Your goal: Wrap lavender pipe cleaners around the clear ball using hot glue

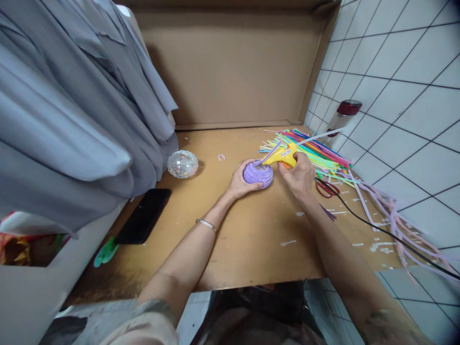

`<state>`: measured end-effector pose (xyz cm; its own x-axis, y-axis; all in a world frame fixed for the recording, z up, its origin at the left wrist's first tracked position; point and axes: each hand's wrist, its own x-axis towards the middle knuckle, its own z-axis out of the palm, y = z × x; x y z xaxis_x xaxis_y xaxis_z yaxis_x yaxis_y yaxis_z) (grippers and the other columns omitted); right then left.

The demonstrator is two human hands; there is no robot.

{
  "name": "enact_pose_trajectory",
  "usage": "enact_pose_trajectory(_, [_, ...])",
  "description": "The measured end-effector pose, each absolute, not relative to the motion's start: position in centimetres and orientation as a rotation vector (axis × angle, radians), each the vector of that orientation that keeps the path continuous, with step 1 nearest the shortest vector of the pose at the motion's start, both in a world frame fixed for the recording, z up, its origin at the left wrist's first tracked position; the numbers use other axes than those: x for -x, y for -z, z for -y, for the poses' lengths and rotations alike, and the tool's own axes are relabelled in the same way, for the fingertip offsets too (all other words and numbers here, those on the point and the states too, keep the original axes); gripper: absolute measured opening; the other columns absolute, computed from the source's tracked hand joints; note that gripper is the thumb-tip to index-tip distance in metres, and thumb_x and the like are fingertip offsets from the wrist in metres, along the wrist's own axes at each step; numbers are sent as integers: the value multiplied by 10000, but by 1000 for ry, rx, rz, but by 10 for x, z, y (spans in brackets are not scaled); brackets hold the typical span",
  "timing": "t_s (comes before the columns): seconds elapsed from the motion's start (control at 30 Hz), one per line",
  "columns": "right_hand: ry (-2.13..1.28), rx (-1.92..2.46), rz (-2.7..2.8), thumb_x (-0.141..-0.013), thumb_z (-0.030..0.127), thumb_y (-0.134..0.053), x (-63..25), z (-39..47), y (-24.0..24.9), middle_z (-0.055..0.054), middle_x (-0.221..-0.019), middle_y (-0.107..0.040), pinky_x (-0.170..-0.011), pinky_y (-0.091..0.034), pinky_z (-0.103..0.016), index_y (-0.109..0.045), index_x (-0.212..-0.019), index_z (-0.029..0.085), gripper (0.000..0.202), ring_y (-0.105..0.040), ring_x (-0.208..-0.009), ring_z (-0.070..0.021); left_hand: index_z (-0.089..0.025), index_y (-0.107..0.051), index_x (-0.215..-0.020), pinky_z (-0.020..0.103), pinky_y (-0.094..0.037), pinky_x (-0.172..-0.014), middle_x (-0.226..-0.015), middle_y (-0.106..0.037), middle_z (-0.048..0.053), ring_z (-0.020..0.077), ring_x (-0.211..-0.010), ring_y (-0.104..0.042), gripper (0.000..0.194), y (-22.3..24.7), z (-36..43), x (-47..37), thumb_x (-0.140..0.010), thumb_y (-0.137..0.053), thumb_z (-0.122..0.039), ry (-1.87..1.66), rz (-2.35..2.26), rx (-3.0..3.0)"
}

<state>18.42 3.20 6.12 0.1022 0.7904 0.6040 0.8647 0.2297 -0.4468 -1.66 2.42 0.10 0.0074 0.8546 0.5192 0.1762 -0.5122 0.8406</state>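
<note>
My left hand (pixel 239 182) is wrapped round the left side of a ball coiled in purple pipe cleaner (pixel 258 176), just above the table. In my right hand (pixel 300 177) is a yellow hot glue gun (pixel 282 155), with a white glue stick (pixel 319 137) sticking out of its back. The gun's nozzle points left and meets the top of the ball, where a greyish unwrapped patch shows. A loose purple end rises from the ball beside the nozzle. Whether fresh glue is coming out is too small to tell.
Coloured pipe cleaners (pixel 323 158) lie behind my right hand, with red-handled scissors (pixel 327 188) nearby. A black cord (pixel 373 223) runs off right. A clear ball (pixel 183 164), a black phone (pixel 143 215) and a jar (pixel 343 117) stand or lie around. Grey cloth (pixel 72 105) hangs left.
</note>
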Motion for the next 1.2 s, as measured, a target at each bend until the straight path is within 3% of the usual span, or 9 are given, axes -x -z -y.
enact_pose_trajectory(1.2, [104,1516,1735,-789,385,-584,-189,-32,-63,-130,-1076,-672,-803,-458,-388,-556,-1034,201,308,-604,-999,-301,-209,-586,-1278,469,-439,-1138,-1330,-606,114,317,-1260,-591,849,-1,-25,16,-523,-931,-385,-1548,-1062,-1778])
